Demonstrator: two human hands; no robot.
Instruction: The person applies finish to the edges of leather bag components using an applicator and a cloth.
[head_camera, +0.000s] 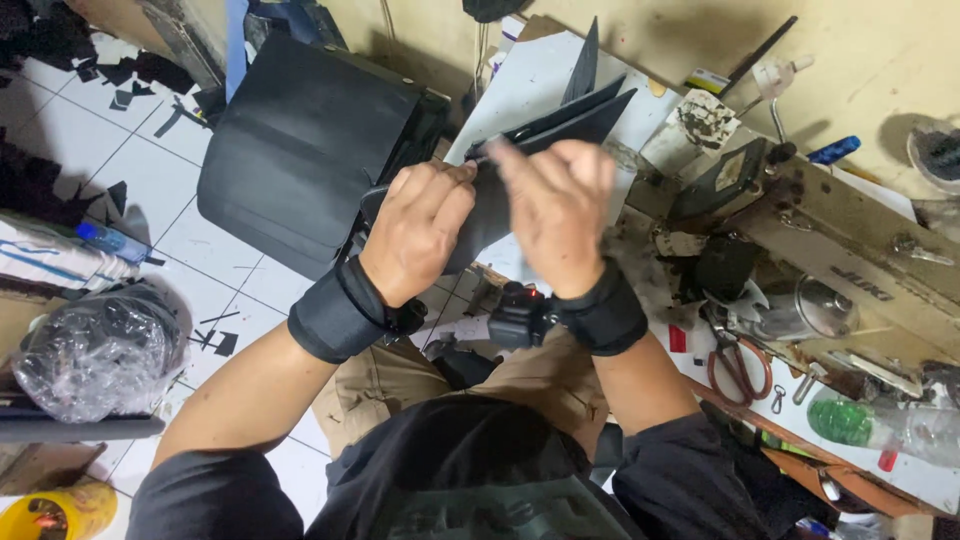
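My left hand and my right hand are both closed on a folded black leather piece held over my lap. Its stiff flaps fan out and point up toward the wall. The left fingers pinch its near edge; the right fingers curl over its middle and look blurred. Black bands wrap both wrists, and a small black device sits on the right one. Most of the piece's lower part is hidden behind my hands.
A large black sheet drapes over a bin on the left. A cluttered workbench on the right holds red-handled scissors, a green bottle and a sewing machine. A crumpled plastic bag lies on the tiled floor.
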